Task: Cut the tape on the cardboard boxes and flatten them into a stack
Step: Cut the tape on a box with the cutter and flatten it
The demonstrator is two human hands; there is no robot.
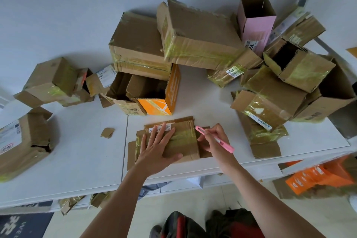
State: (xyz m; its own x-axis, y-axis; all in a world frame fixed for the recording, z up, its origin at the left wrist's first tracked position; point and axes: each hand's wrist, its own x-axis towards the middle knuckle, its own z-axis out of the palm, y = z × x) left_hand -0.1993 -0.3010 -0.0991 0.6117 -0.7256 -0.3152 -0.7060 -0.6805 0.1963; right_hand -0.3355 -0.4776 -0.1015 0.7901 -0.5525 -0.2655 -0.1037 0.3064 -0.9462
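The small taped box (170,141) lies flat near the worktop's (81,152) front edge, directly before me, so I can lean on it. My left hand (156,149) presses it down with fingers spread flat, keeping it from sliding under the blade. My right hand (214,141) grips the pink cutter (214,138) like a pen, its tip at the box's right edge, at three o'clock, where I judge the tape seam runs. Uncut boxes (193,35) crowd from ten to two o'clock, within reach; a cardboard scrap (107,132) lies at nine.
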